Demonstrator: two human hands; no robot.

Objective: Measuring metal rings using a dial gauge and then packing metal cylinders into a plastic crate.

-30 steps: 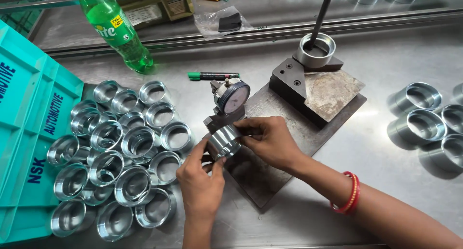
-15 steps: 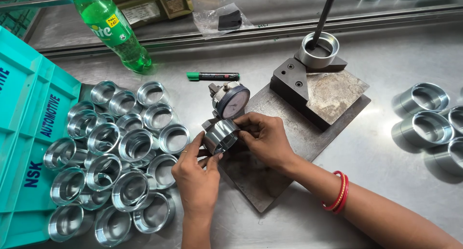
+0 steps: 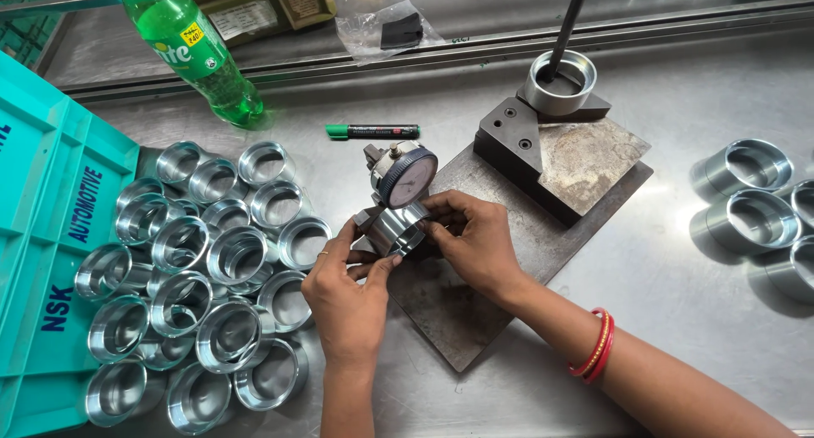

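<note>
Since a second ago both hands have kept their grip on the metal ring (image 3: pixel 397 228), left hand (image 3: pixel 348 298) and right hand (image 3: pixel 475 243) pinching it against the dial gauge (image 3: pixel 407 177) on the dark plate (image 3: pixel 475 311) mid-counter (image 3: pixel 678 285), only turning it slightly, so measuring goes on.

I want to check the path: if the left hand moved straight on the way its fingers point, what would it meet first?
The left hand already touches the metal ring; beyond it probably comes the dial gauge, though depth is unclear.
</note>
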